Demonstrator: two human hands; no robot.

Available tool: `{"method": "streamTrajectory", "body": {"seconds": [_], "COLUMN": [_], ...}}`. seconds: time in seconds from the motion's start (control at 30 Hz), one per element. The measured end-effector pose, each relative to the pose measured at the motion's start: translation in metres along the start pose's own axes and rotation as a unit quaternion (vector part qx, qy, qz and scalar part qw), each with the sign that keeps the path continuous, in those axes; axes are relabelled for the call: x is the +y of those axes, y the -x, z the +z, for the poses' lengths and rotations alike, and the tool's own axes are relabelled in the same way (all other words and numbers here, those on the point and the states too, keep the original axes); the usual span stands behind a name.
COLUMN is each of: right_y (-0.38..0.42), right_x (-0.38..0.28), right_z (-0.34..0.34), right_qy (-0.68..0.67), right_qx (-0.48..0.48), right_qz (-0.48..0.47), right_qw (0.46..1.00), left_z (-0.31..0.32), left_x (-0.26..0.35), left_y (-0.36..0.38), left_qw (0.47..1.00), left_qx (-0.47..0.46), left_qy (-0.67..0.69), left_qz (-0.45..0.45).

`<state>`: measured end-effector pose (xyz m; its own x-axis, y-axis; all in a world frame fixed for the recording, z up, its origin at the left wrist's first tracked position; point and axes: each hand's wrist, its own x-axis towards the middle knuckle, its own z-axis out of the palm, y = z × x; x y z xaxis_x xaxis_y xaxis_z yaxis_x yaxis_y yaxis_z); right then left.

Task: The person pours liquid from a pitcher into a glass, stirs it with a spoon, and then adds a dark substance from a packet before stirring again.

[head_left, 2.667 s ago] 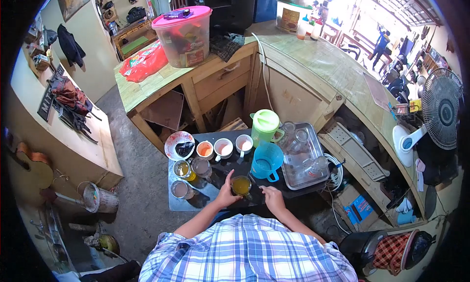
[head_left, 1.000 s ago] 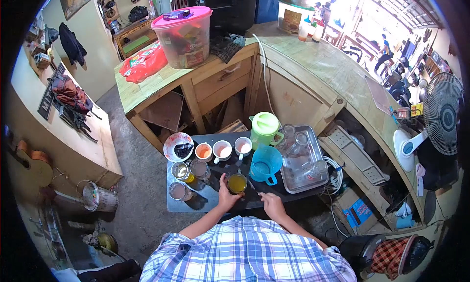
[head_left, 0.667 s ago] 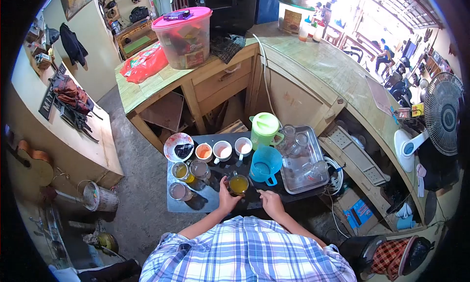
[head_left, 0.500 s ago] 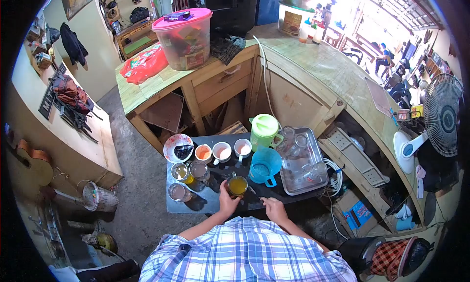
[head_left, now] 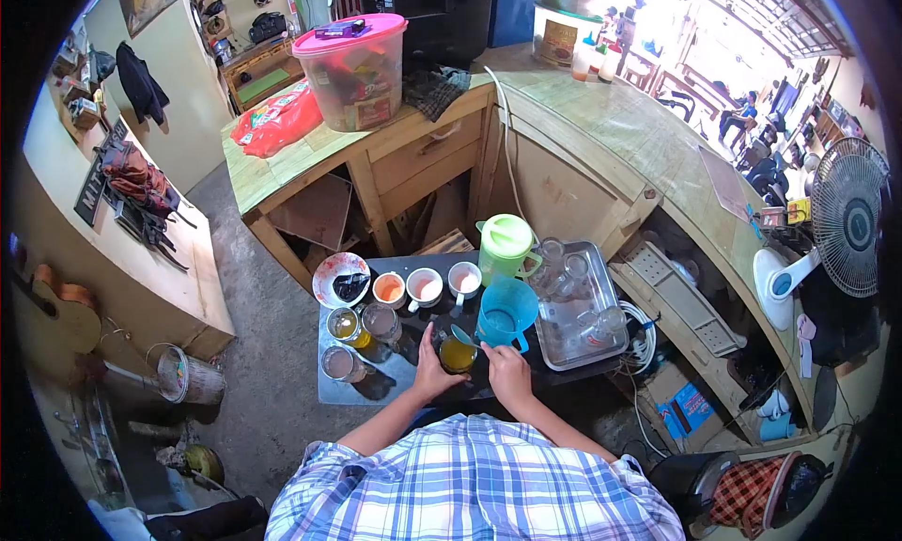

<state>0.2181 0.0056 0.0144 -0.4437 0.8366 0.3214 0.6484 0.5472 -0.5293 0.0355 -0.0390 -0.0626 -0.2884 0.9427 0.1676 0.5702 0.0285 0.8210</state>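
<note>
Head view: glass point(head_left: 458, 357) against left hand point(head_left: 433, 372), grip curved around its side; spoon point(head_left: 464, 336) pinched in right hand point(head_left: 507, 372).

Hands point(head_left: 471, 372) at glass point(head_left: 458, 355), spoon point(head_left: 463, 335), blue pitcher point(head_left: 507, 312) beside

Shiny metal shows in the spoon point(head_left: 468, 339) and, at two o'clock from the smooth glass mug point(head_left: 458, 358), the tray point(head_left: 564, 342), glossy plastic in the pitcher point(head_left: 507, 243) at one, matt wood in the drawer point(head_left: 430, 150) at twelve
</note>
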Motion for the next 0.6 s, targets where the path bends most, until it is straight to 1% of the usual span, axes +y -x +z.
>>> {"method": "streamTrajectory", "body": {"seconds": [0.03, 0.07, 0.13, 0.17, 0.23, 0.27, 0.3, 0.4, 0.43, 0.47, 0.53, 0.6], "right_y": [-0.003, -0.004, -0.008, -0.007, -0.007, -0.007, -0.013, -0.021, -0.019, -0.016, -0.011, -0.018], "right_x": [-0.002, -0.004, -0.012, -0.014, -0.015, -0.016, -0.018, -0.015, -0.017, -0.021, -0.026, -0.024], "right_z": [0.003, 0.007, 0.01, 0.009, 0.008, 0.008, 0.004, 0.007, 0.004, 0.001, -0.003, -0.001], "right_qy": [0.028, 0.028, 0.053, 0.042, 0.047, 0.053, 0.073, 0.097, 0.085, 0.085, 0.053, 0.079], "right_qx": [-0.009, -0.01, -0.02, -0.038, -0.036, -0.034, -0.02, 0.005, -0.021, -0.021, -0.068, -0.054], "right_qz": [-0.001, -0.003, -0.023, -0.055, -0.056, -0.056, -0.009, -0.009, -0.043, -0.043, -0.071, -0.055], "right_qw": [1.0, 1.0, 0.998, 0.997, 0.997, 0.996, 0.997, 0.995, 0.995, 0.995, 0.994, 0.994], "left_z": [-0.004, -0.007, -0.005, -0.003, -0.003, -0.004, -0.005, -0.008, -0.008, -0.007, -0.005, -0.007], "left_x": [-0.002, -0.004, -0.017, -0.023, -0.025, -0.026, -0.022, -0.015, -0.017, -0.019, -0.021, -0.021], "left_y": [-0.004, -0.007, -0.014, -0.016, -0.017, -0.017, -0.016, -0.015, -0.015, -0.016, -0.016, -0.016], "left_qw": [0.999, 0.999, 0.995, 0.995, 0.993, 0.993, 0.994, 0.995, 0.995, 0.995, 0.993, 0.993], "left_qx": [-0.024, -0.022, -0.049, -0.047, -0.097, -0.096, -0.086, -0.074, -0.072, -0.072, -0.089, -0.092], "left_qy": [0.024, 0.024, 0.009, 0.009, 0.042, 0.042, 0.043, 0.043, 0.039, 0.039, 0.08, 0.072], "left_qz": [0.025, 0.024, 0.082, 0.082, 0.051, 0.051, 0.046, 0.046, 0.051, 0.052, 0.024, 0.027]}}
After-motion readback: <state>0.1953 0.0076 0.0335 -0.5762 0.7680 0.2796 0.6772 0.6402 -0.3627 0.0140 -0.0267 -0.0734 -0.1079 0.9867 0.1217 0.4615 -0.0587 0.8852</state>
